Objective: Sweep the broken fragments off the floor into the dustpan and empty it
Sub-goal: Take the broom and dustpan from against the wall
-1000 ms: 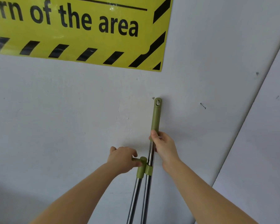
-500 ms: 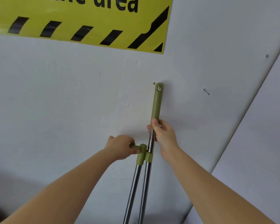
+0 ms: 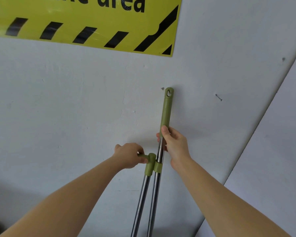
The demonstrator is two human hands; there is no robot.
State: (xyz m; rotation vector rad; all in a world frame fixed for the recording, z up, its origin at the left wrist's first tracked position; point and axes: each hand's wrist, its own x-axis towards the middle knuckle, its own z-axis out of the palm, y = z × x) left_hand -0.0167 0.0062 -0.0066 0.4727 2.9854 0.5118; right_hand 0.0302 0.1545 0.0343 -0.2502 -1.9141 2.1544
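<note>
Two hands grip a pair of clipped-together poles standing against a white wall.

The right hand (image 3: pixel 175 147) is wrapped closed around the longer pole (image 3: pixel 158 185) just where its metal shaft meets the green grip (image 3: pixel 167 110), thumb pointing up along the grip. The left hand (image 3: pixel 129 155) is curled shut on the short green side handle (image 3: pixel 143 155) that tops the shorter pole (image 3: pixel 141 199), just left of the longer pole. A green clip (image 3: pixel 157 166) joins the two poles directly below the right hand. Both poles run down out of frame, so their lower ends cannot be seen. Above and left of the grip hangs a yellow sign (image 3: pixel 85 21) with black stripes; a nail (image 3: pixel 218 97) sits right of the grip's top.
</note>
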